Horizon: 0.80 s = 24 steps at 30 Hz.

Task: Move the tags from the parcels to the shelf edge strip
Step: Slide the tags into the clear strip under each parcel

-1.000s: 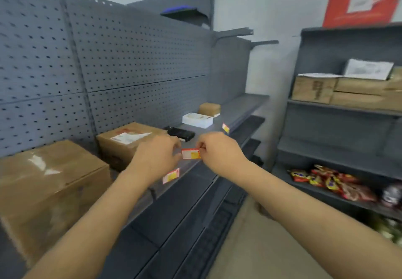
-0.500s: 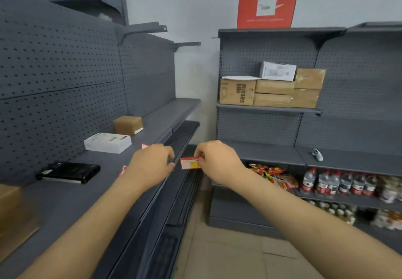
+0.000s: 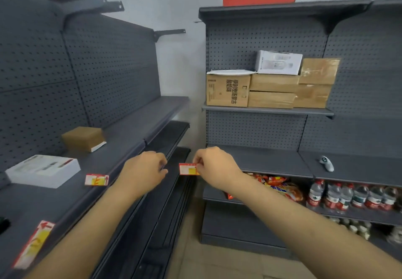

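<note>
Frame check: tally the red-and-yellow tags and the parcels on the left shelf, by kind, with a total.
Tags on the edge strip: 2
Tag held in the right hand: 1
White parcel: 1
Brown parcel: 1
Total: 5

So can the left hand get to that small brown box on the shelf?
Probably yes. The left hand hovers at the shelf's front edge, and the brown box sits further back with only bare shelf between them. The hand looks free, since the right hand pinches the tag.
</note>
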Tool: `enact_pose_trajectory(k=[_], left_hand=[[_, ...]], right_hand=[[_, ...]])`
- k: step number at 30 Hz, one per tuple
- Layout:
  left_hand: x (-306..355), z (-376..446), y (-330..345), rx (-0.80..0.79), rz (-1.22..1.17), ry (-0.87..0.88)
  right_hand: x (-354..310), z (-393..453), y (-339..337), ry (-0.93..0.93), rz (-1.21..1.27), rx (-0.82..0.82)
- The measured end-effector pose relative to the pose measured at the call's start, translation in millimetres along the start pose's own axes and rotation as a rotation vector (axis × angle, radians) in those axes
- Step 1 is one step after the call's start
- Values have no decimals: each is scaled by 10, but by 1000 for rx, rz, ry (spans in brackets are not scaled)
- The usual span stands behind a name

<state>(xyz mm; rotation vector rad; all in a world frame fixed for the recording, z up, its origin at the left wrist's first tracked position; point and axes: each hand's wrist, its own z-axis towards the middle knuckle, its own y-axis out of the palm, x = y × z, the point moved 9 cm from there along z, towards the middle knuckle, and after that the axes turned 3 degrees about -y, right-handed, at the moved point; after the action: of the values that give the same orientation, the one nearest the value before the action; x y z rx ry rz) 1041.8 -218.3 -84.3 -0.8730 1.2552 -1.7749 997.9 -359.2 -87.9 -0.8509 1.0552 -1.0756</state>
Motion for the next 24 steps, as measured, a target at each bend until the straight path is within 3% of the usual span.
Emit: enact_pose_trajectory(k=[12, 24], left_hand=[[-409, 1156, 588, -65, 95, -237], [-1099, 2301, 1028, -73, 166, -336]], right_hand=[[493, 1408, 528, -205, 103, -84], [687, 2947, 1061, -311, 146, -136]])
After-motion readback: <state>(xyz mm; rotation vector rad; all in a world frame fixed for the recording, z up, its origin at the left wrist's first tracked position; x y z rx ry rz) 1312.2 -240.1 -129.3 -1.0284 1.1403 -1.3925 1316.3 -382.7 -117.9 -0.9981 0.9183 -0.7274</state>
